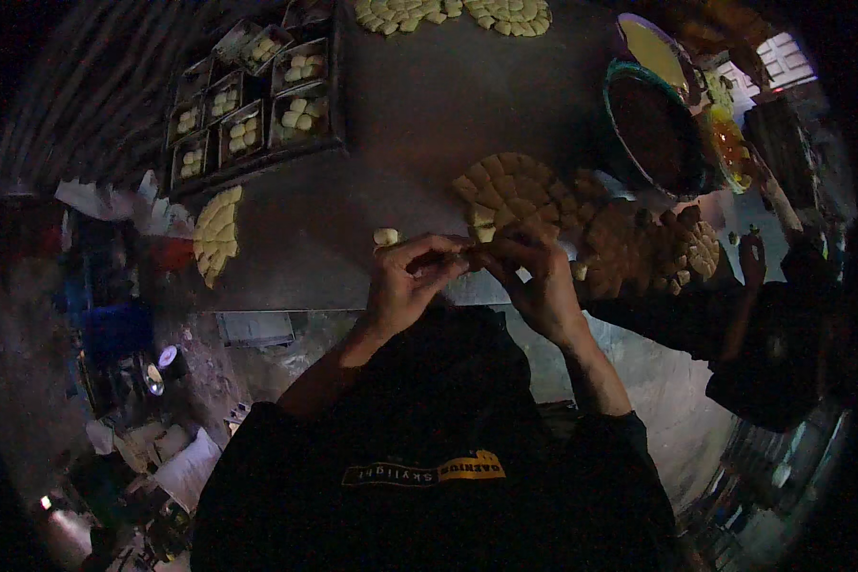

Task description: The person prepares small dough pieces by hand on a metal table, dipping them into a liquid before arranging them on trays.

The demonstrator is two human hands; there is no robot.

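Note:
My left hand (405, 276) and my right hand (534, 276) meet fingertip to fingertip above the table's near edge. Both are closed in a pinch around something small and dark, mostly hidden by the fingers. A pale dough piece (386, 235) rests on the table just beyond my left hand. Behind my right hand lies a round of brown dough (510, 181) cut into wedge-like pieces. At its near edge sits a pale dough piece (483, 232), close to my fingertips. More cut brown dough (620, 253) spreads to the right of my right hand.
A tray of loaf tins (303, 114) holding pale dough balls stands far left. Cut pale dough (219, 234) lies at the left; more rounds (507, 14) lie at the far edge. A green-rimmed basin (608, 105) stands far right. Another person's hand (753, 257) shows at right.

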